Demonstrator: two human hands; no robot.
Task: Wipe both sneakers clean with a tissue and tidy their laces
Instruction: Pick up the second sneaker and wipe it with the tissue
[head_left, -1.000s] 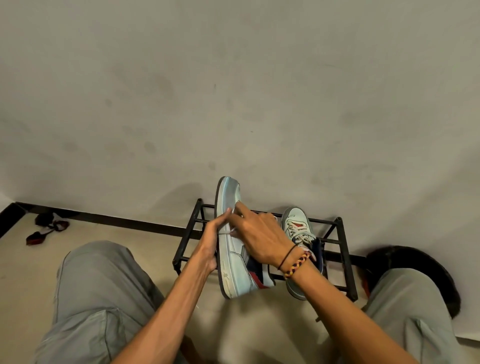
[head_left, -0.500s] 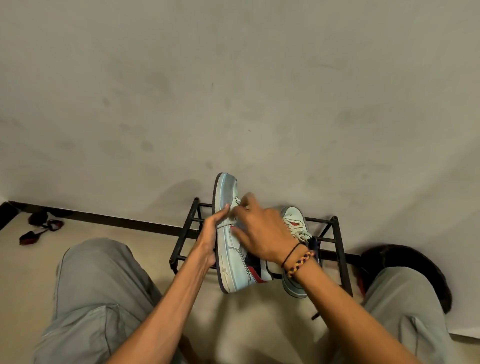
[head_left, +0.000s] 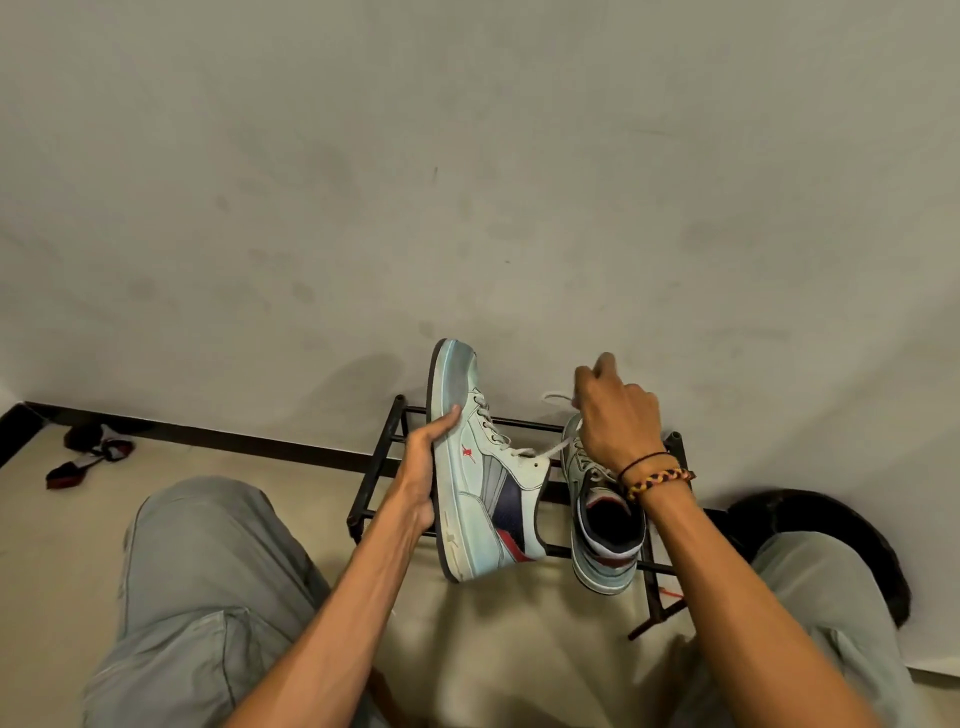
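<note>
My left hand grips a pale blue sneaker by its sole, holding it on its side with the toe pointing up toward the wall. My right hand pinches the white lace of that sneaker and holds it stretched out to the right, away from the eyelets. The second sneaker stands on the black metal shoe rack just below my right wrist, its opening facing me. No tissue is in view.
The rack stands against a grey wall with a dark skirting. My knees in grey trousers flank the sneakers. A red and black item lies on the floor at far left. A dark round object sits by my right knee.
My right hand has moved right and up from the held sneaker's eyelets, drawing the lace out taut. My left hand keeps its grip on the sole.
</note>
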